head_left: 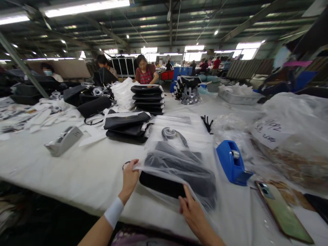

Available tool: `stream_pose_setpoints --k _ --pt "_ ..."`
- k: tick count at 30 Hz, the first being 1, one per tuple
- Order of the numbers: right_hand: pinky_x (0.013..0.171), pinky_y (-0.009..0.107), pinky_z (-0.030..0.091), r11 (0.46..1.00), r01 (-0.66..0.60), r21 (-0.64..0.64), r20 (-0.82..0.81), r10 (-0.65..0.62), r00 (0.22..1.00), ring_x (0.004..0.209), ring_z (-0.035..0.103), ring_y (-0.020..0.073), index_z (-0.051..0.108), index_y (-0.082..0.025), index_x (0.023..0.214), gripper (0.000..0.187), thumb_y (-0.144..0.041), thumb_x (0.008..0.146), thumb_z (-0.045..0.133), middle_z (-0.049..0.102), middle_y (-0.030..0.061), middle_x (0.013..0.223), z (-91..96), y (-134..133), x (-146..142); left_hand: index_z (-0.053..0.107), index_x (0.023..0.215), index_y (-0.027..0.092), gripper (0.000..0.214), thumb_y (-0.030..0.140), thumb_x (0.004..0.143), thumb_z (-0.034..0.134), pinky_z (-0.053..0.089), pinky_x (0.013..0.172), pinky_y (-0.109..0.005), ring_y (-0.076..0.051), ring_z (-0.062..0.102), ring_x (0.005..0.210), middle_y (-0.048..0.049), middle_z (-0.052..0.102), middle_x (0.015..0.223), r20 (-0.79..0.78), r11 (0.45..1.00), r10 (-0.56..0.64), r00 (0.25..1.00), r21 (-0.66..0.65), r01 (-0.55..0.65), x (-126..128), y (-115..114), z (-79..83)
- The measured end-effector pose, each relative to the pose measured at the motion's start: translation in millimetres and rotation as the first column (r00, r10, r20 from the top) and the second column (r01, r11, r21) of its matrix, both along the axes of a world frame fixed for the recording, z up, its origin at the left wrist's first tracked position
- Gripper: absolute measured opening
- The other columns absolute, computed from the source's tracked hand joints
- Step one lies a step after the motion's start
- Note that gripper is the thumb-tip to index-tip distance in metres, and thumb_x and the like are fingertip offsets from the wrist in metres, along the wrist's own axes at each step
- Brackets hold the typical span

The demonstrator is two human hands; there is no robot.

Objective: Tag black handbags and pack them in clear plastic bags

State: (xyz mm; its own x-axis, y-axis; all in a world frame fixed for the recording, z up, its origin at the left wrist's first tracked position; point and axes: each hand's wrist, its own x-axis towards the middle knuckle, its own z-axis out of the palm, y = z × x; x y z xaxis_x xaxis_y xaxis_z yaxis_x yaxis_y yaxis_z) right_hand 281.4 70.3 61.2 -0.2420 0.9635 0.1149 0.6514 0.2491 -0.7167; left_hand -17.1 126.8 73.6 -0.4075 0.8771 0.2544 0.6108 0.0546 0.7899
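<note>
A black bag [164, 184] lies partly inside a clear plastic bag [179, 160] at the near edge of the white table [84, 171]. My left hand [130, 177], with a white wristband, pinches the plastic bag's open left corner. On the right, my right hand [192, 212] presses its fingers against the black bag's end at the plastic's mouth. A coiled grey strap [171, 134] lies on the plastic bags just beyond.
A blue tape dispenser [232, 162] stands to the right, a grey one [64, 140] to the left. A phone [282, 212] lies near the right edge. Stacks of black bags [128, 126] [148, 99] sit ahead. Other people work at the far side.
</note>
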Motion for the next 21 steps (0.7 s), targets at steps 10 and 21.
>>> stream_pose_setpoints --k 10,21 --pt "0.098 0.038 0.051 0.670 -0.456 0.586 0.445 0.204 0.872 0.124 0.054 0.0220 0.054 -0.020 0.132 0.045 -0.009 0.090 0.042 0.061 0.0116 0.129 -27.0 25 -11 0.061 0.106 0.018 0.035 0.043 0.088 0.044 0.051 0.074 -0.039 -0.023 0.065 0.075 -0.0068 0.069 0.083 -0.006 0.993 0.109 0.994 -0.036 -0.109 -1 -89 -42.7" --pt "0.107 0.053 0.029 0.743 -0.525 0.416 0.697 0.111 0.709 0.131 0.043 0.0323 0.026 -0.036 0.148 0.077 -0.043 0.081 0.065 0.043 0.0070 0.149 -12.9 61 -20 0.068 0.101 0.025 0.035 0.046 0.087 0.044 0.055 0.082 -0.034 -0.026 0.069 0.096 -0.0067 0.074 0.100 0.129 1.000 0.001 0.992 -0.026 0.003 27 -81 -36.1"
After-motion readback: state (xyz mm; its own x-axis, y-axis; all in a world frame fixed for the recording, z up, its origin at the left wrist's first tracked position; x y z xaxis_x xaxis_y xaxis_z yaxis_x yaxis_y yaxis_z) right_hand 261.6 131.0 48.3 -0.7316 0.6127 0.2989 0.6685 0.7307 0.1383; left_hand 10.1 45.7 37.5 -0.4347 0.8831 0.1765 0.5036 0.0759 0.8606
